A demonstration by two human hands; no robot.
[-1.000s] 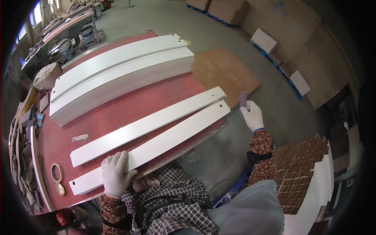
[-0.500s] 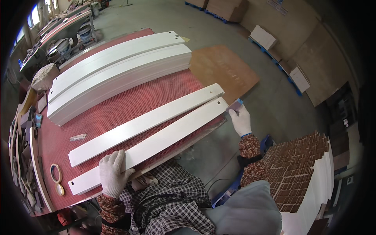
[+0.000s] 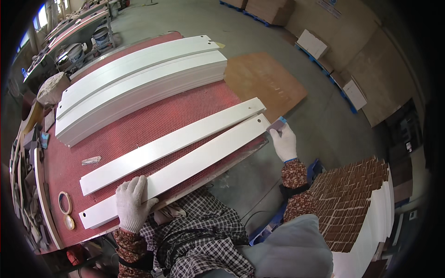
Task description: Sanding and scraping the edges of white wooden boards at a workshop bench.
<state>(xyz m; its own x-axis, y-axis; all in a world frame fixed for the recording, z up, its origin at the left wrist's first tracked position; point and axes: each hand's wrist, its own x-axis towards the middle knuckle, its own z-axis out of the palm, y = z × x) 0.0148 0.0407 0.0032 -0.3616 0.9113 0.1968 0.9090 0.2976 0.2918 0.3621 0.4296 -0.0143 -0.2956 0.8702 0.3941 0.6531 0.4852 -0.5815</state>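
Grey workshop floor [image 3: 185, 18] behind red mesh-topped desk [image 3: 153, 129]. Left hand [image 3: 131, 205]: fingers laid over near white board [image 3: 208, 149], thumb spread; whether they clamp, cannot tell. Beyond those fingers, far white board [image 3: 176, 142], then white board stack [image 3: 143, 82]. Right hand [image 3: 283, 142]: fingers clamped on small grey-purple block [image 3: 277, 123], held at near white board's right end. Brown-and-white stack [image 3: 347, 204] below and right of right-hand fingers.
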